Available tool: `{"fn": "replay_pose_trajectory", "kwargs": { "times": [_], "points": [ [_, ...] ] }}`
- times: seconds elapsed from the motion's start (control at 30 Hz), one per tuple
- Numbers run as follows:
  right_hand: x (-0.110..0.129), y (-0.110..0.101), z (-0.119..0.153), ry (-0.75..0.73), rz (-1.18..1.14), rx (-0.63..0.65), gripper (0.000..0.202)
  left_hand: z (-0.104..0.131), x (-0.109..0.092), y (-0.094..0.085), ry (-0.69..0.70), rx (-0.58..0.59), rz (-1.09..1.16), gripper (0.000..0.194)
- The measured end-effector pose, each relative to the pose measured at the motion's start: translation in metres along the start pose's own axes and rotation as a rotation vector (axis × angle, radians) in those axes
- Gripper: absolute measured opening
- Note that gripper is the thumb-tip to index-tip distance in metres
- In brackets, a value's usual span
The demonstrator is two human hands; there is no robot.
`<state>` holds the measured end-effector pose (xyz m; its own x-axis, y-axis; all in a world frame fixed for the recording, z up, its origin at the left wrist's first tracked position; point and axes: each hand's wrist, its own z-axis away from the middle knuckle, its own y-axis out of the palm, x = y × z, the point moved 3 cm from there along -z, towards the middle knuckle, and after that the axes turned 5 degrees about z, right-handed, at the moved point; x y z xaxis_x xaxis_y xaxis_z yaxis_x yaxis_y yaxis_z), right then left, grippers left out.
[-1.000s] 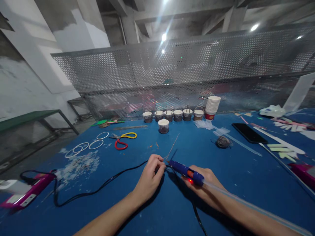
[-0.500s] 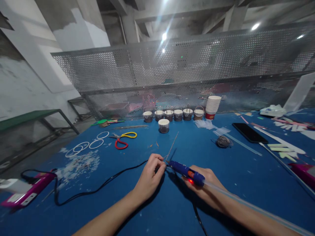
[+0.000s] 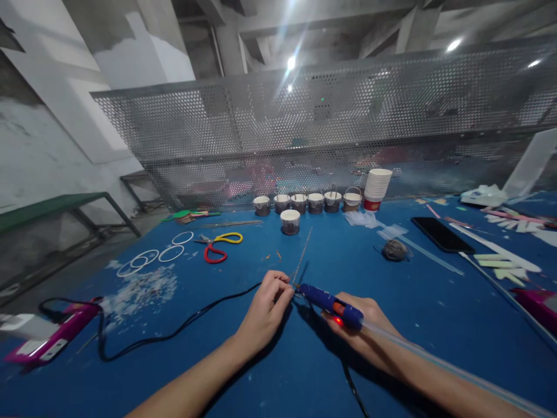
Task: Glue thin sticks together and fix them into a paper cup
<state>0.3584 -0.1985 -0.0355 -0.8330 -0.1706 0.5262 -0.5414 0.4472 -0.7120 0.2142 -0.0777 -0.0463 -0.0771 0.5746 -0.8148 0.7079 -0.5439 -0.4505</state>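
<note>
My left hand (image 3: 272, 305) pinches the lower end of a thin, twisted stick (image 3: 303, 253) that slants up and away over the blue table. My right hand (image 3: 359, 325) is wrapped round a blue glue gun (image 3: 324, 299) with a lit red light and a long clear glue stick in its back. The gun's nozzle is at my left fingertips, beside the stick's lower end; whether they touch is too small to tell. Beyond my hands a small white-and-grey cup (image 3: 290, 222) stands upright in front of a row of several similar cups (image 3: 315, 203).
Scissors (image 3: 215, 247), white rings (image 3: 171, 253) and scraps lie to the left, near a magenta power strip (image 3: 65, 337). A black cord crosses toward my hands. To the right are a grey yarn ball (image 3: 395, 249), a phone (image 3: 440, 234) and strips. Stacked cups (image 3: 378, 190) stand behind.
The thin stick's upper end has swung slightly to the left. Both hands and the glue gun stay in nearly the same place.
</note>
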Motion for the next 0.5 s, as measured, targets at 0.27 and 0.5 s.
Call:
{"fn": "replay_pose_trajectory", "kwargs": {
  "times": [0.27, 0.5],
  "points": [
    [0.0001, 0.0013, 0.0029, -0.008, -0.027, -0.002, 0.023, -0.0002, 0.0021, -0.0003, 0.002, 0.011, -0.013, 0.019],
    [-0.0002, -0.001, 0.0004, 0.015, -0.01, -0.006, 0.024, -0.0004, 0.0016, 0.0, -0.006, 0.018, -0.003, 0.02]
  ]
}}
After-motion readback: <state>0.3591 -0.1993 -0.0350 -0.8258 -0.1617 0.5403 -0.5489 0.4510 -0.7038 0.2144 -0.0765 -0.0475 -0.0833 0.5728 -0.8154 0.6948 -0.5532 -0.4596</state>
